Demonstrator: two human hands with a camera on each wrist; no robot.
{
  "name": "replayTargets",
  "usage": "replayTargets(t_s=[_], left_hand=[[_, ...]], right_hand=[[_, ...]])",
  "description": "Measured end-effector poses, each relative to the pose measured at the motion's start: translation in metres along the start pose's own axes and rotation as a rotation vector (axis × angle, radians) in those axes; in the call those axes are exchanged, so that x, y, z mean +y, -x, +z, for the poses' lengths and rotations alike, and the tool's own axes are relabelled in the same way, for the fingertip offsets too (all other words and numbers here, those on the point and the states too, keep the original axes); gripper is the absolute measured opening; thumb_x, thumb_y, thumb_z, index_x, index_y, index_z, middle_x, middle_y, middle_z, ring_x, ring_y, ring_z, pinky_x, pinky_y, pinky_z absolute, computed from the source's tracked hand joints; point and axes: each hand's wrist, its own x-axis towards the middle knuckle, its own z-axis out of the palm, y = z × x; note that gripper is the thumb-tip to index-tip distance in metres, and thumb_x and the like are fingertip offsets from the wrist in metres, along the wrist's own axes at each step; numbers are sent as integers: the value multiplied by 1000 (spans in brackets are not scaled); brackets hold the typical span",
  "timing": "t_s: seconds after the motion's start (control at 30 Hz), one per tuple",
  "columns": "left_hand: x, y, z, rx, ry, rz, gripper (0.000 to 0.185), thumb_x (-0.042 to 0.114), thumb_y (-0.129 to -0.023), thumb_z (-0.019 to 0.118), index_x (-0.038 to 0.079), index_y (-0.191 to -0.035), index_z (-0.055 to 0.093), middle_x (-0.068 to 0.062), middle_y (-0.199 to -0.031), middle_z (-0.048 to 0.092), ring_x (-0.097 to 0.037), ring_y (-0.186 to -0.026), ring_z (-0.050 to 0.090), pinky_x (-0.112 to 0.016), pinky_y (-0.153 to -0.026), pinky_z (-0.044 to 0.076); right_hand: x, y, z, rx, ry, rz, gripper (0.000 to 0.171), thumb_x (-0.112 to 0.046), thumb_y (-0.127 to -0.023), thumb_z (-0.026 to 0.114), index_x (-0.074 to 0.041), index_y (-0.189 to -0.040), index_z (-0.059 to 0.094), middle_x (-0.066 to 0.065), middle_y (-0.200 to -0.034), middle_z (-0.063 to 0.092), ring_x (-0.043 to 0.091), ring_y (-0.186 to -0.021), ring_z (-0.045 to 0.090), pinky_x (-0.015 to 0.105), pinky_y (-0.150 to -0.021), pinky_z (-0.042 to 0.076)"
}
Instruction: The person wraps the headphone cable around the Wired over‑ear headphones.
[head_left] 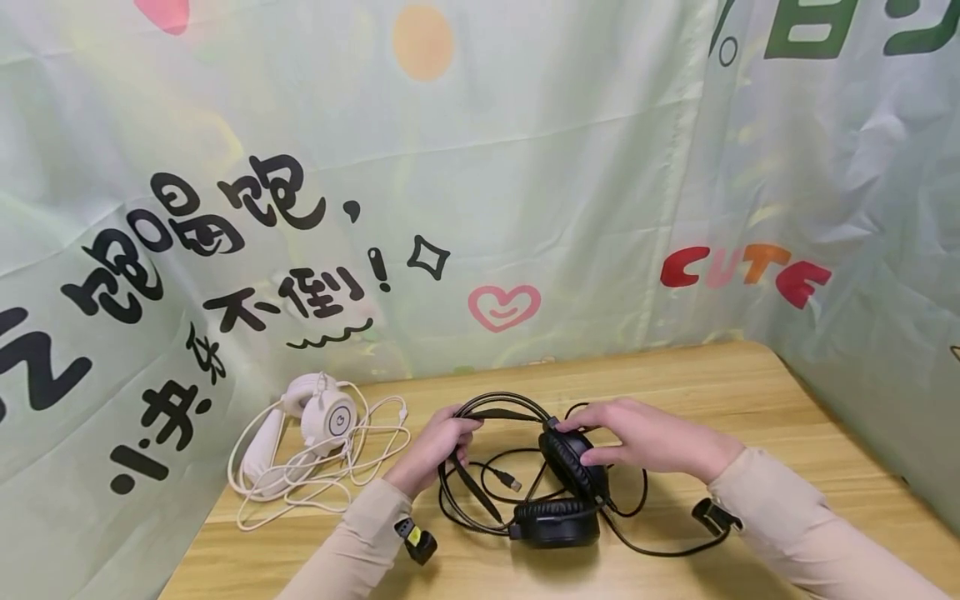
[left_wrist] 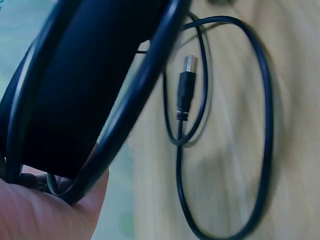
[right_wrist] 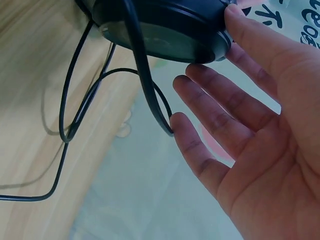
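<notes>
A person works a black over-ear wired headset with padded cups on a pale wooden table, before a green printed cloth backdrop. The left hand curls its fingers round the thin black headband, gripping it; the right hand lies with straight fingers against the upper ear cup, holding nothing closed. The headset's black cable loops loosely over the wood, its USB plug lying free. The headset looks light and the band springy, the cable limp and apt to snag; the rigid band or cup shells seem the surest holds. A white wired headset lies well apart to the left.
</notes>
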Motion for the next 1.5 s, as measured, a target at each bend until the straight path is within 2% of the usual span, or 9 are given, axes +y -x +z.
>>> replayTargets(t_s=[0.33, 0.5, 0.67, 0.77, 0.87, 1.0, 1.2, 1.33, 1.5], left_hand=[[4, -1, -3, 11, 185, 48, 14, 11, -105, 54, 10, -101, 41, 6, -67, 28, -9, -56, 29, -20, -53, 33], [5, -1, -3, 31, 232, 61, 11, 11, -106, 53, 10, -103, 43, 7, -65, 28, -9, -54, 28, -19, -52, 33], [4, -1, -4, 46, 266, 71, 11, 12, -107, 53, 10, -103, 44, 7, -65, 27, -9, -53, 26, -19, -51, 32], [4, 0, -5, 45, 279, 80, 11, 12, -107, 53, 10, -102, 43, 7, -65, 27, -9, -53, 26, -19, -50, 31], [4, 1, -6, 39, 284, 88, 12, 12, -108, 53, 10, -102, 42, 6, -65, 27, -9, -53, 26, -19, -50, 31], [4, 3, -7, 40, 292, 96, 15, 12, -107, 53, 10, -101, 40, 7, -66, 27, -9, -53, 26, -19, -50, 31], [3, 5, -7, 57, 314, 109, 16, 11, -106, 55, 10, -99, 41, 7, -65, 26, -9, -52, 25, -18, -49, 29], [3, 6, -8, 64, 328, 116, 18, 10, -106, 55, 10, -97, 40, 7, -65, 26, -8, -51, 25, -18, -48, 29], [2, 8, -11, 43, 340, 130, 16, 10, -106, 54, 10, -97, 40, 6, -66, 27, -7, -51, 26, -17, -48, 29]], right_hand=[[3, 0, -8, 51, 17, -23, 48, -28, -102, 74, -18, -148, 64, 5, -146, 69, 31, -133, 68, 53, -108, 58], [4, 1, -11, 93, 40, -37, 47, -25, -102, 75, -16, -147, 65, 4, -144, 70, 28, -132, 69, 52, -108, 58], [7, 1, -14, 164, 94, -79, 37, -6, -102, 70, -15, -138, 72, 1, -134, 75, 22, -121, 73, 47, -101, 62], [10, 1, -17, 190, 123, -74, 43, 10, -99, 61, -17, -129, 75, -2, -127, 76, 19, -115, 74, 43, -95, 64], [15, 1, -20, 193, 136, -49, 48, 16, -95, 59, -19, -123, 76, -4, -125, 75, 20, -114, 73, 42, -94, 64], [20, 0, -22, 185, 146, -17, 40, 9, -98, 65, -20, -123, 75, -4, -125, 74, 24, -116, 73, 45, -97, 63], [27, -2, -22, 178, 139, 14, 27, -5, -103, 68, -19, -124, 76, -6, -119, 77, 18, -108, 75, 41, -92, 65], [30, -8, -21, 156, 135, 2, 29, -5, -102, 71, -18, -127, 75, -4, -120, 78, 18, -109, 76, 40, -92, 65], [33, -17, -18, 115, 77, 4, 38, -3, -100, 72, -16, -136, 72, 1, -126, 78, 22, -109, 76, 41, -94, 65]])
